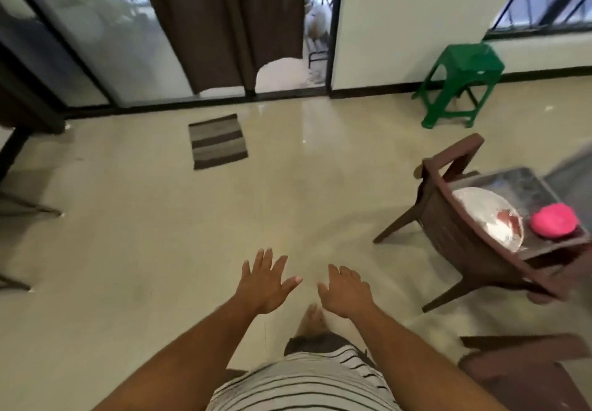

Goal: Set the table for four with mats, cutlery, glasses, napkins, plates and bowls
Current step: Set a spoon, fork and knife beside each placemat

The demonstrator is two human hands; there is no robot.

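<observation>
My left hand (264,281) and my right hand (344,289) are stretched out in front of me over the floor, fingers spread, holding nothing. To the right, a brown plastic chair (455,234) carries a white plate (490,215) with a red mark and a pink bowl (553,220) turned upside down on its seat. Both hands are well to the left of that chair. No table is in view.
A green plastic stool (461,83) stands by the far wall. A striped grey floor mat (217,141) lies near the curtained glass door (224,26). Another brown chair (525,369) is at the lower right. Dark furniture legs (19,205) are at the left edge.
</observation>
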